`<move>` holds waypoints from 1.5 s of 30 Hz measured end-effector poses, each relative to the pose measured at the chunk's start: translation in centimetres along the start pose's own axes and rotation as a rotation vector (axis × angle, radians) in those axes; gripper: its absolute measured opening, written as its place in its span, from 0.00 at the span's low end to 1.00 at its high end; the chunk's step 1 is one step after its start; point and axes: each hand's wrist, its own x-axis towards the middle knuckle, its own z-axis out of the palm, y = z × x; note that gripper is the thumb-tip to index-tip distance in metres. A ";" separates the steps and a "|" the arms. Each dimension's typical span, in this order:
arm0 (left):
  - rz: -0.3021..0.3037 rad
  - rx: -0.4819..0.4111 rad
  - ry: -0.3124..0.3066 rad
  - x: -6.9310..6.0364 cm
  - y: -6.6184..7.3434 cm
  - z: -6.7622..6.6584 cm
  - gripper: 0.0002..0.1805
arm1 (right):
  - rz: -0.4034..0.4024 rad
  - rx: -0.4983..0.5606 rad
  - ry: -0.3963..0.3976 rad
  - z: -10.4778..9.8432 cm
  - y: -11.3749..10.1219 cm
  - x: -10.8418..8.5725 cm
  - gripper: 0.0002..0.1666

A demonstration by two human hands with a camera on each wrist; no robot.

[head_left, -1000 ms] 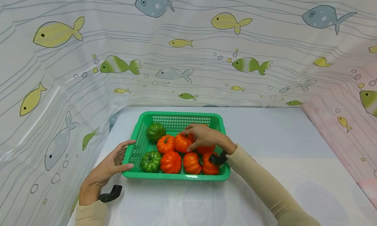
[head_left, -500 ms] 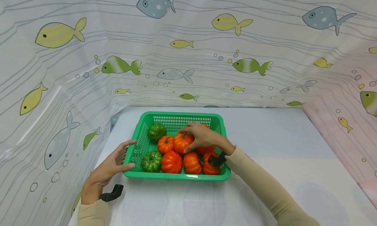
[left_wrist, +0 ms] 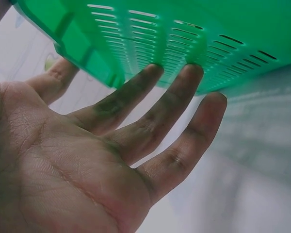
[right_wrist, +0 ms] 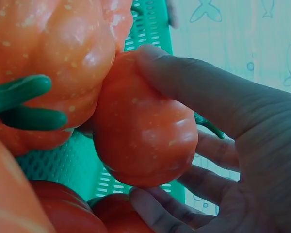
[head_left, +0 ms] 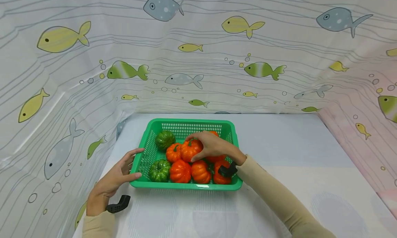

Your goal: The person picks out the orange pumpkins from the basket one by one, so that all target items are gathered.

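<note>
A green plastic basket (head_left: pixel 184 186) holds several orange pumpkins and two green ones, small and glossy. My right hand (head_left: pixel 211 143) grips an orange pumpkin (head_left: pixel 190 150) inside it. In the right wrist view, the thumb lies on one side of that pumpkin (right_wrist: pixel 145 124) and the fingers curl round the other; its green stem pokes out near the hand. My left hand (head_left: pixel 113 177) is at the basket's left side, thumb by the rim. In the left wrist view, its fairly straight fingers (left_wrist: pixel 184 87) reach the basket's slotted outer wall (left_wrist: pixel 169 36).
Around the held pumpkin sit a small orange pumpkin (head_left: pixel 173 153), an orange-red one (head_left: pixel 180 171) and another orange one (head_left: pixel 201 172). The green pumpkins (head_left: pixel 164 140) are at the basket's left. A fish-patterned sheet (head_left: pixel 198 65) rises behind the white table (head_left: pixel 279 141).
My right hand and the pumpkin it grips have shifted slightly left. The orange pumpkin in front has also moved a little left. My left hand stays at the basket's side.
</note>
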 end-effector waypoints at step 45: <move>0.017 0.014 -0.027 -0.1 -0.1 -0.2 0.46 | 0.138 0.180 0.359 -6.1 4.9 -9.9 0.44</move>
